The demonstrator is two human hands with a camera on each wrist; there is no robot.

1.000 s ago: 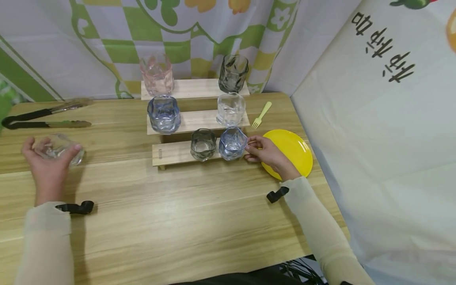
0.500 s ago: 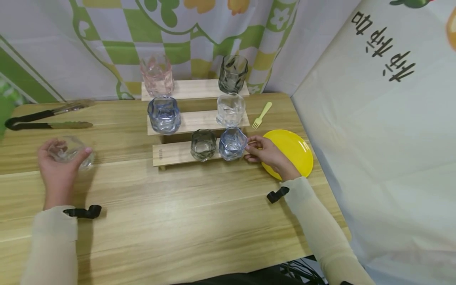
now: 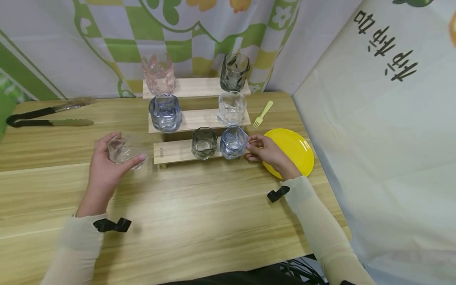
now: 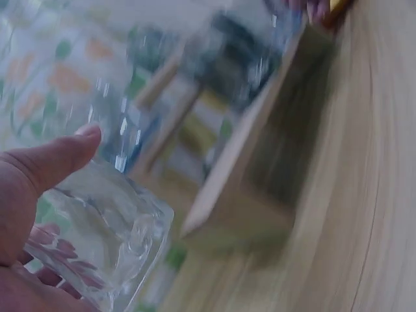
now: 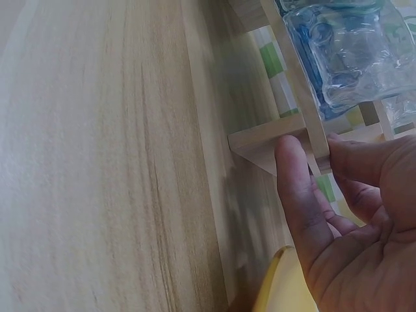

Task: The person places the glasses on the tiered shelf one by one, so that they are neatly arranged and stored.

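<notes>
My left hand (image 3: 102,172) holds a clear drinking glass (image 3: 122,149) just left of the wooden tiered shelf (image 3: 171,153). In the left wrist view the thumb lies along one side of the glass (image 4: 110,224) and the fingers wrap the other. At the shelf's right end, my right hand (image 3: 266,152) pinches the tip of the lowest board (image 5: 317,140) between thumb and finger. Close by on that board stands a blue glass (image 3: 233,142), with a grey glass (image 3: 204,143) to its left.
On the middle tier are a blue glass (image 3: 165,113) and a clear glass (image 3: 231,109); on the top tier, a pink glass (image 3: 158,75) and a grey glass (image 3: 234,73). Black-handled tongs (image 3: 35,118) lie left. A yellow plate (image 3: 297,154) and yellow fork (image 3: 263,114) lie right.
My left hand has carried the clear glass rightward from the table's left side to near the shelf's left end. The right hand has stayed at the shelf's right end.
</notes>
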